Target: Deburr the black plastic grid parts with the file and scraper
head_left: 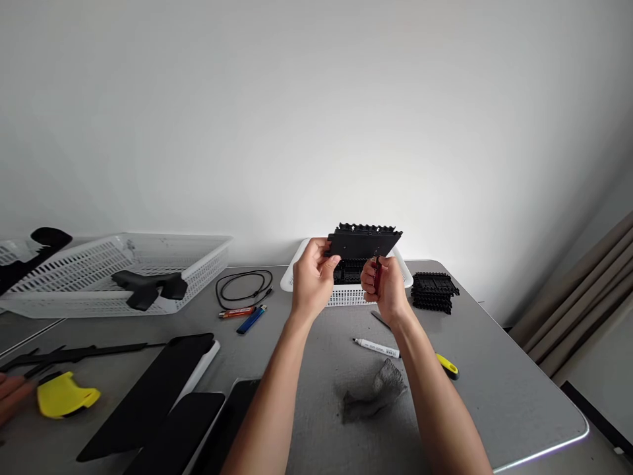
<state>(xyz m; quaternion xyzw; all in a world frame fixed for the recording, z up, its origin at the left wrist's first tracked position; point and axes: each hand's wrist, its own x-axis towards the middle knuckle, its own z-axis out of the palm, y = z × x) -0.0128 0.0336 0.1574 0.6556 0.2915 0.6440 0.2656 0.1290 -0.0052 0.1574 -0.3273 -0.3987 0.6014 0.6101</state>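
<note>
Grey rag (378,389) lay nearest; left hand (311,280) gripped the black plate (363,243), right hand (388,287) closed on a red tool (377,276); stack (434,291) waited beside the basket (297,274).

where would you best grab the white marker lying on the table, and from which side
Take the white marker around the middle of its barrel, coming straight down from above. It lies flat on the grey table, slanted, dark cap toward the left, with bare surface on both long sides. The right hand is nearest, but it holds a small red tool; the right forearm covers the marker's far end.
</note>
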